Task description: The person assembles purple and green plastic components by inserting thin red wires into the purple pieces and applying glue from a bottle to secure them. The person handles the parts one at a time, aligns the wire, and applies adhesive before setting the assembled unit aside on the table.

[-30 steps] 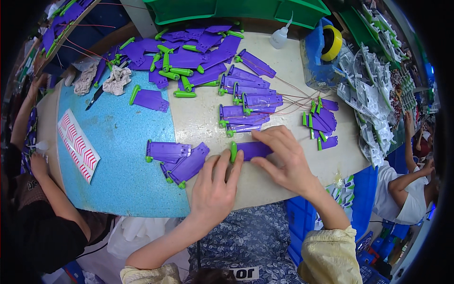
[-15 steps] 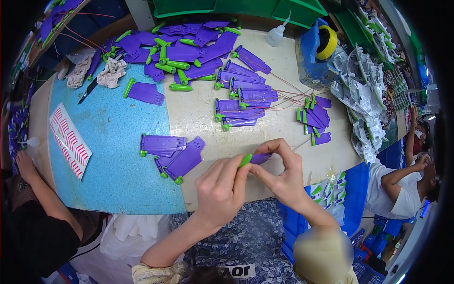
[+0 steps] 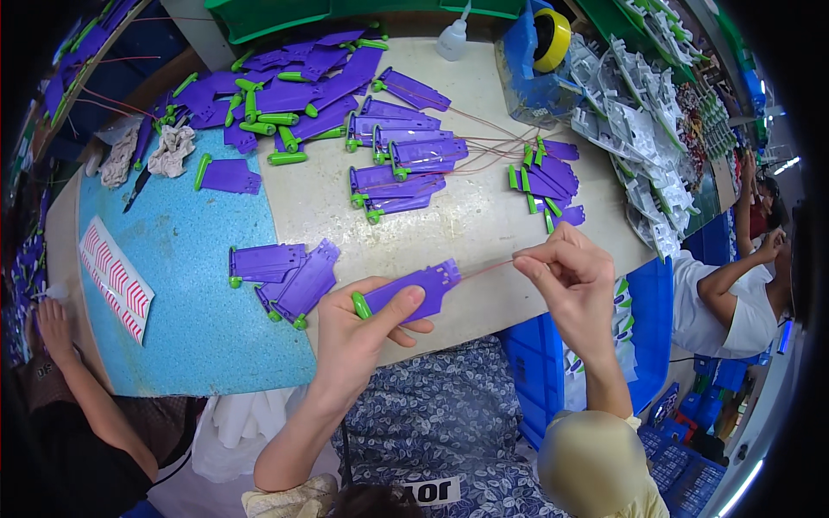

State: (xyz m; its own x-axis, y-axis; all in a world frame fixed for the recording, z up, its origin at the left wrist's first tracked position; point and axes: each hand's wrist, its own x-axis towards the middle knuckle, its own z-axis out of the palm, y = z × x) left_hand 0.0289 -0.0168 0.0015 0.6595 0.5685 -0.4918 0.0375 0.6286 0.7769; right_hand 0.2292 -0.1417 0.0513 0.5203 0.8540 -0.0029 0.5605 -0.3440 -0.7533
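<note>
My left hand (image 3: 350, 332) is closed round a flat purple plastic panel (image 3: 425, 292) with a green end, its thumb lying along the face. From the panel's notched end a thin red wire (image 3: 488, 268) runs right. My right hand (image 3: 574, 281) pinches that wire between thumb and fingertips, well apart from the panel. Just left of my left hand, purple panels with green ends (image 3: 298, 281) lie overlapped on the table. Beyond my hands, a row of wired purple panels (image 3: 419, 155) has its wires leading to a cluster of small purple-and-green pieces (image 3: 548, 183).
A heap of purple panels (image 3: 328, 82) covers the far left. Nearby are a knife (image 3: 136, 190), crumpled cloth (image 3: 172, 152) and a red-striped sheet (image 3: 117, 278). A bottle (image 3: 452, 40), yellow tape (image 3: 555, 41) and grey-white parts (image 3: 643, 142) stand beyond. Blue bin (image 3: 527, 367) lower right; another person's hand (image 3: 57, 332) far left.
My hands have moved apart. The left hand now shows the panel's broad face, and the right hand has drawn away from the panel, pulling the wire out straight. The whole view has shifted slightly.
</note>
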